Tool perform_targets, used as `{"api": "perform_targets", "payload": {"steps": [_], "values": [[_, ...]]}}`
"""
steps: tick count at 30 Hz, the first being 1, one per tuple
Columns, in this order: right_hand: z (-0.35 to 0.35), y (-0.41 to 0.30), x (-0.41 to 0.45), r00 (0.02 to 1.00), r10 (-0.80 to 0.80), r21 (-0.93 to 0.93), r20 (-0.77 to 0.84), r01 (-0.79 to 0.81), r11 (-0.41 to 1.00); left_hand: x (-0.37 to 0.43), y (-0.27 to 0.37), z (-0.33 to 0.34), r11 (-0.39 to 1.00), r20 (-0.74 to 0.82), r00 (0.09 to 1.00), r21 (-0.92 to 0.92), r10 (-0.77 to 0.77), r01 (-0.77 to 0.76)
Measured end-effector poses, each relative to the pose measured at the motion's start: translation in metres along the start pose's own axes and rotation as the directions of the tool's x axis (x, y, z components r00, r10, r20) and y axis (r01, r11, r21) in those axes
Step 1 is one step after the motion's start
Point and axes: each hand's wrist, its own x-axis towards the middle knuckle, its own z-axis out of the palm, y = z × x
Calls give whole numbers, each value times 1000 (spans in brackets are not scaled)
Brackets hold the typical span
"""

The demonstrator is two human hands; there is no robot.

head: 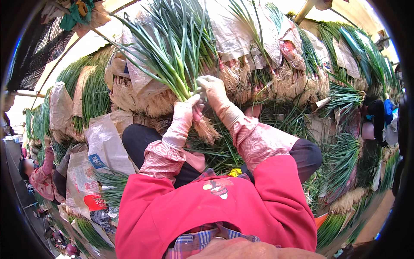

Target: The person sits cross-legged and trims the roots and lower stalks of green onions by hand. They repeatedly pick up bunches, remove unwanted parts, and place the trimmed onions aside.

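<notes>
My left hand (pixel 189 110) is closed around the lower stems of a bunch of green onions (pixel 177 74). The leaves fan up and to the left, and the pale roots (pixel 207 129) hang below the fist. Against the right side of the same stems rest the curled fingers of my right hand (pixel 211 86). Whether they pinch a stem is hidden. Patterned pink sleeve covers reach both wrists. Under the hands, between my bent legs, lie loose green leaves (pixel 223 153).
A bank of stacked green onions, roots outward (pixel 142 100), stands ahead, partly covered by woven sacks (pixel 236 32). More bunches (pixel 344 155) lie at my right. Printed sacks (pixel 108 145) and another bunch (pixel 113 187) are at my left. Another person (pixel 43 178) sits farther left.
</notes>
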Motion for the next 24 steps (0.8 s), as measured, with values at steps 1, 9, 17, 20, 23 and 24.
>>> {"api": "perform_targets", "payload": {"steps": [1, 9, 17, 20, 23, 24], "values": [[-3, 10, 3, 998, 54, 232, -18, -49, 972, -1, -1, 0, 997, -6, 999, -61, 36, -37], [-13, 46, 11, 993, -51, -260, 111, 79, 963, 4, -14, -7, 998, -28, 998, 21, -53, 53], [-26, 57, 16, 926, -57, 259, 374, -46, 965, -5, -11, -24, 902, 252, 959, -371, -131, 220], [-12, 54, 8, 890, 0, 181, 455, -93, 979, -8, -5, -30, 855, 384, 908, -402, -167, 327], [10, 46, -1, 913, 6, 494, 409, -227, 839, -9, 2, -35, 891, 381, 917, -368, -117, 266], [15, 41, -2, 934, 80, 486, 349, -254, 836, -9, 4, -37, 923, 329, 940, -327, -90, 203]]}}
